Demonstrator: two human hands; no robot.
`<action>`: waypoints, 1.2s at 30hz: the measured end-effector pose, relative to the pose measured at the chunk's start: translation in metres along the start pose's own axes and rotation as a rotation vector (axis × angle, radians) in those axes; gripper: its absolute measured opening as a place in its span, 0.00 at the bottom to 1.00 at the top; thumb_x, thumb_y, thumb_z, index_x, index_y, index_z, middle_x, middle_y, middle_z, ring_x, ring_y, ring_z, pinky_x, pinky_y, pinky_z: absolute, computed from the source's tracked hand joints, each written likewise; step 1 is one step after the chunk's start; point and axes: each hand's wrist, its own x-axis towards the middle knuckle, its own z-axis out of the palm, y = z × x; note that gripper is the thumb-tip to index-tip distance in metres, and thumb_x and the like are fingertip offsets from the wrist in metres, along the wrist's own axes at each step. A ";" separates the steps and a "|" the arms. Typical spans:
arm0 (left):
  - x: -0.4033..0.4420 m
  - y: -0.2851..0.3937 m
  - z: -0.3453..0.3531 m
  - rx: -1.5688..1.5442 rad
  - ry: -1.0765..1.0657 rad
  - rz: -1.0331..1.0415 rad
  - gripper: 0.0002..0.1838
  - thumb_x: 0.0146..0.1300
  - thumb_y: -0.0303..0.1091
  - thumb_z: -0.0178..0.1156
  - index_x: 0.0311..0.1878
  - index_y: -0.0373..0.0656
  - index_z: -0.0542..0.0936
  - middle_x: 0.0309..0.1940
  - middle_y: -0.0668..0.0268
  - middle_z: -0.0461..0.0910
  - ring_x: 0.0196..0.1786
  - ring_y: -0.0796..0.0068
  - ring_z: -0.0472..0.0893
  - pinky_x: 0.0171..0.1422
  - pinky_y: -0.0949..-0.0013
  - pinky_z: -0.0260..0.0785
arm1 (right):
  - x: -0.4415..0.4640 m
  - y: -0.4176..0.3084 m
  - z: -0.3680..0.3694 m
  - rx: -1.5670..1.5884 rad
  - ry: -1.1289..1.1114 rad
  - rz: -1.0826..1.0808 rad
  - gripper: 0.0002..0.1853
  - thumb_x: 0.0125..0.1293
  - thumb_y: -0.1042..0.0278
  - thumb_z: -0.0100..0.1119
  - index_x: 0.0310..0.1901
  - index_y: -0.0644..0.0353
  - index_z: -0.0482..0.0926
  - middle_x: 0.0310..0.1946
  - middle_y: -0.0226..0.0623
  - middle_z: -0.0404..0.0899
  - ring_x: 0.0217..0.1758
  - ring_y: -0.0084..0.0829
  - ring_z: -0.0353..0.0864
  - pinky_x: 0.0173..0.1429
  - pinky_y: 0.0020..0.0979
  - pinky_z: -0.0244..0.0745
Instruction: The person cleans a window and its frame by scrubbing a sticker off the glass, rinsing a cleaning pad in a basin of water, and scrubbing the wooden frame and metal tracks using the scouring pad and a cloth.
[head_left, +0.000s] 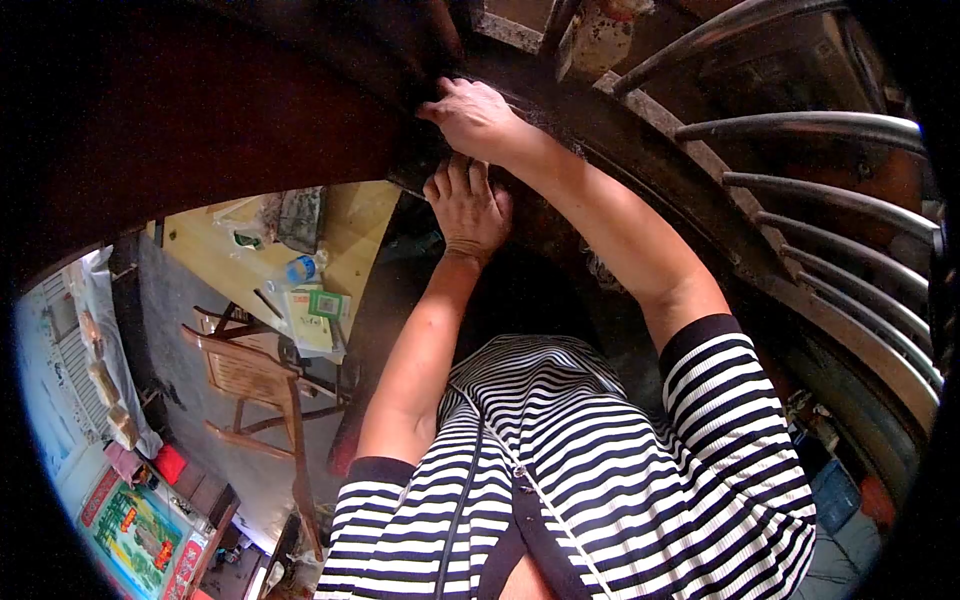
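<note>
My left hand (468,205) lies against a dark surface below my other hand, its fingers pointing up and slightly apart, with nothing visible in it. Above it, my right hand (470,118) is at the edge of a dark brown panel (250,120), fingers bent and curled toward the shadow. Whatever its fingertips touch or hold is too dark to make out. A dark ledge (590,150) runs beside my right forearm.
Metal bars (800,124) of a window curve along the right. At the lower left are a yellow table (350,230) with a blue-capped bottle (300,268) and a green-framed item (326,304), a wooden chair (250,372) and a colourful picture (135,540).
</note>
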 end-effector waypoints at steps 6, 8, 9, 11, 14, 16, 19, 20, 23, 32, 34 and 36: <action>0.002 -0.001 -0.001 -0.030 0.024 0.009 0.24 0.49 0.41 0.54 0.51 0.43 0.70 0.53 0.52 0.67 0.57 0.51 0.65 0.59 0.50 0.54 | -0.005 0.011 0.002 0.147 0.090 -0.005 0.25 0.61 0.72 0.49 0.59 0.39 0.74 0.50 0.44 0.72 0.51 0.43 0.75 0.54 0.35 0.73; 0.001 0.001 -0.003 -0.028 0.011 -0.006 0.24 0.49 0.41 0.55 0.51 0.43 0.70 0.53 0.52 0.67 0.57 0.51 0.65 0.59 0.50 0.54 | -0.011 0.011 0.001 0.119 0.088 -0.027 0.26 0.60 0.73 0.48 0.60 0.38 0.73 0.53 0.46 0.72 0.53 0.43 0.75 0.55 0.36 0.73; 0.000 0.001 -0.004 -0.026 0.002 -0.010 0.24 0.49 0.40 0.55 0.51 0.43 0.70 0.53 0.52 0.67 0.57 0.51 0.65 0.59 0.50 0.54 | -0.011 0.011 0.003 0.096 0.080 -0.039 0.27 0.60 0.74 0.48 0.60 0.38 0.73 0.55 0.46 0.71 0.55 0.42 0.74 0.55 0.36 0.73; 0.000 0.000 -0.002 -0.026 0.023 0.002 0.25 0.49 0.40 0.55 0.52 0.43 0.70 0.52 0.53 0.68 0.56 0.51 0.65 0.58 0.50 0.54 | -0.006 0.013 0.005 0.051 0.070 -0.062 0.28 0.58 0.75 0.47 0.61 0.38 0.72 0.60 0.46 0.69 0.59 0.42 0.73 0.57 0.36 0.72; 0.001 0.001 -0.001 -0.006 0.031 0.007 0.24 0.49 0.40 0.55 0.52 0.44 0.69 0.52 0.54 0.68 0.56 0.52 0.66 0.58 0.50 0.55 | 0.005 0.008 0.005 0.094 0.001 0.017 0.25 0.58 0.76 0.48 0.57 0.41 0.75 0.63 0.46 0.67 0.61 0.43 0.72 0.58 0.35 0.71; 0.002 -0.001 0.001 -0.008 0.065 0.040 0.24 0.50 0.40 0.55 0.52 0.44 0.69 0.51 0.54 0.68 0.56 0.53 0.66 0.58 0.51 0.55 | -0.003 0.009 -0.002 0.075 0.020 0.009 0.22 0.58 0.74 0.51 0.55 0.45 0.76 0.61 0.46 0.69 0.59 0.43 0.74 0.57 0.36 0.72; 0.002 -0.004 0.004 -0.043 0.160 0.099 0.22 0.51 0.39 0.55 0.51 0.45 0.68 0.51 0.56 0.67 0.57 0.55 0.66 0.59 0.52 0.55 | -0.046 0.021 -0.031 0.045 0.281 -0.017 0.20 0.57 0.71 0.57 0.53 0.51 0.76 0.56 0.45 0.72 0.53 0.43 0.76 0.54 0.37 0.72; 0.003 -0.004 0.003 -0.050 0.191 0.106 0.22 0.51 0.38 0.54 0.51 0.45 0.68 0.51 0.56 0.67 0.57 0.56 0.66 0.59 0.52 0.55 | -0.072 0.023 -0.038 -0.010 0.327 0.027 0.22 0.56 0.70 0.59 0.55 0.53 0.74 0.54 0.44 0.72 0.51 0.42 0.75 0.53 0.37 0.72; 0.002 -0.004 0.001 -0.070 0.200 0.104 0.21 0.51 0.38 0.54 0.50 0.45 0.68 0.51 0.57 0.67 0.57 0.56 0.66 0.59 0.52 0.55 | -0.127 0.021 -0.032 0.002 0.212 0.200 0.27 0.54 0.69 0.61 0.58 0.53 0.71 0.50 0.42 0.73 0.49 0.42 0.75 0.52 0.39 0.72; 0.000 -0.004 0.002 -0.051 0.096 0.055 0.23 0.51 0.42 0.54 0.51 0.44 0.69 0.52 0.54 0.68 0.56 0.53 0.66 0.59 0.49 0.55 | -0.049 0.005 -0.009 0.242 0.603 0.015 0.28 0.51 0.74 0.64 0.57 0.61 0.69 0.40 0.44 0.75 0.44 0.44 0.77 0.46 0.37 0.77; 0.000 -0.003 -0.003 -0.049 0.047 0.029 0.24 0.47 0.39 0.56 0.50 0.44 0.69 0.52 0.53 0.68 0.55 0.52 0.66 0.59 0.49 0.55 | -0.018 -0.002 0.009 0.223 0.532 0.046 0.27 0.53 0.69 0.65 0.55 0.61 0.69 0.40 0.44 0.76 0.45 0.44 0.78 0.46 0.38 0.77; 0.000 -0.002 -0.004 -0.070 0.055 0.013 0.24 0.47 0.41 0.56 0.49 0.43 0.70 0.50 0.53 0.68 0.54 0.51 0.67 0.58 0.48 0.55 | -0.006 0.006 0.022 0.160 0.539 0.012 0.25 0.53 0.68 0.65 0.54 0.60 0.71 0.41 0.43 0.76 0.46 0.44 0.78 0.46 0.38 0.77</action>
